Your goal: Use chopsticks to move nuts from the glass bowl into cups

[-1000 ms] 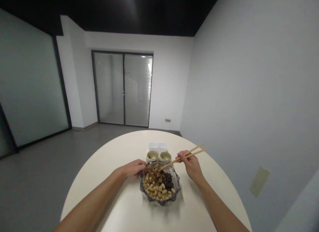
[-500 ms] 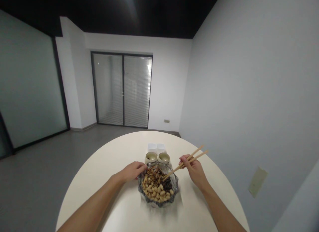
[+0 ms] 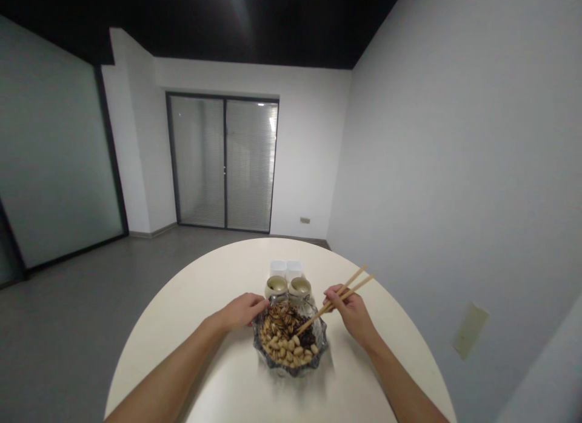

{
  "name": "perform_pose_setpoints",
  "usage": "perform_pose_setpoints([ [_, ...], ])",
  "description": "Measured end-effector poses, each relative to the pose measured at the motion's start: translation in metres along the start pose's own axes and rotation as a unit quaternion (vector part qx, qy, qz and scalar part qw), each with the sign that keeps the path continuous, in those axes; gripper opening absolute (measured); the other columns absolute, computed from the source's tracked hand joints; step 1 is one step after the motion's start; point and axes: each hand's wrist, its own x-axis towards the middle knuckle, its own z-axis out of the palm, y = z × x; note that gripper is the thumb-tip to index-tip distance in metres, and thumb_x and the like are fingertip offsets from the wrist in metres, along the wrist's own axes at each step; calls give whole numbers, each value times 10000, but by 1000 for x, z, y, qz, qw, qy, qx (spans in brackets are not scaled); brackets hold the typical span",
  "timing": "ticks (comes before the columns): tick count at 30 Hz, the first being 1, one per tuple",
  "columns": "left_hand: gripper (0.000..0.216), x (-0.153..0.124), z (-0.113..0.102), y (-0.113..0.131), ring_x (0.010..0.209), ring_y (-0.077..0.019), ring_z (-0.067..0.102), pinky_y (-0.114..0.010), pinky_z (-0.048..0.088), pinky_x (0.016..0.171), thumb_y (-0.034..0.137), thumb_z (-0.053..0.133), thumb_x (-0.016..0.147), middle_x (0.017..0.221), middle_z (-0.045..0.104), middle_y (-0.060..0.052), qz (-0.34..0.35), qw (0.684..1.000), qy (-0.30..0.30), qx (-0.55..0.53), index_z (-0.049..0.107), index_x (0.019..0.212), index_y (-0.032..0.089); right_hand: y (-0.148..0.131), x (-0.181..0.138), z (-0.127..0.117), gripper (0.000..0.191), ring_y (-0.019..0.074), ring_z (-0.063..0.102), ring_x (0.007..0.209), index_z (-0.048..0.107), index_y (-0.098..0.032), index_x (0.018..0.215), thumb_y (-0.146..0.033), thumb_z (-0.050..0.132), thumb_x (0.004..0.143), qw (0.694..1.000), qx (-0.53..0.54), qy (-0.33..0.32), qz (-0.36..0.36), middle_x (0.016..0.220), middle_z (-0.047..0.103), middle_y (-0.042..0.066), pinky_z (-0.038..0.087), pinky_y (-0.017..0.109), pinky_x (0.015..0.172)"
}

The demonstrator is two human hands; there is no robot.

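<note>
A scalloped clear-glass bowl (image 3: pixel 268 365) stands on the table, holding sorted dry snacks. Pale nuts in shells that look like pistachios (image 3: pixel 291 351) fill its near side, brown striped seeds (image 3: pixel 282 317) the far side, and a small dark heap (image 3: pixel 308 336) the right. My left hand (image 3: pixel 243 310) grips the bowl's left rim; some fingers are hidden behind the glass. Between the fingers of my right hand (image 3: pixel 348 308) is a pair of wooden chopsticks (image 3: pixel 318 314), slanting down to the left. Their tips are close together among the nuts near the middle; whether they pinch anything is too small to tell.
Right behind the bowl stand two round greenish-gold cups (image 3: pixel 277 285), with two small white square containers (image 3: pixel 278 268) beyond them. All are on a round cream table (image 3: pixel 218 386). A white wall (image 3: pixel 454 168) rises close on the right.
My right hand has shifted slightly left and towards me, and the chopstick tips have moved from the dark heap's edge towards the pale nuts. My left hand stays at the rim.
</note>
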Motion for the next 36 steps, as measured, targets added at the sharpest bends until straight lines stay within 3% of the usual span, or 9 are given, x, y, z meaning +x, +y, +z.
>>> perform_pose_setpoints([
  [8, 605, -1, 0, 1, 602, -147, 517, -232, 404, 549, 631, 325, 879, 699, 601, -40, -3, 1000, -1, -5, 647, 805, 125, -5, 3, 0, 449, 177, 651, 572, 663, -165, 740, -611, 715, 721, 999, 15, 46, 1, 630, 686, 46, 559, 283, 539],
  [15, 607, 0, 0, -4, 603, -154, 529, -242, 402, 573, 626, 318, 879, 683, 604, -40, 5, 1000, -1, 5, 649, 789, 126, 6, 9, -3, 444, 183, 669, 572, 666, -161, 759, -596, 737, 706, 993, 60, 102, -8, 659, 698, 55, 592, 294, 523],
  [21, 650, 1, 0, -8, 569, -151, 518, -241, 395, 541, 670, 308, 863, 684, 612, -41, -11, 1000, -7, -4, 661, 843, 125, 13, 13, 6, 452, 191, 690, 589, 653, -166, 762, -594, 763, 667, 979, 119, 165, 26, 665, 709, 51, 608, 296, 534],
  [36, 641, -1, -1, -5, 604, -159, 537, -242, 415, 532, 658, 326, 856, 748, 630, -55, -24, 999, -12, -24, 676, 879, 121, 13, 41, 38, 400, 192, 705, 641, 649, -165, 827, -555, 708, 759, 980, 88, 175, -24, 725, 721, 52, 617, 319, 608],
])
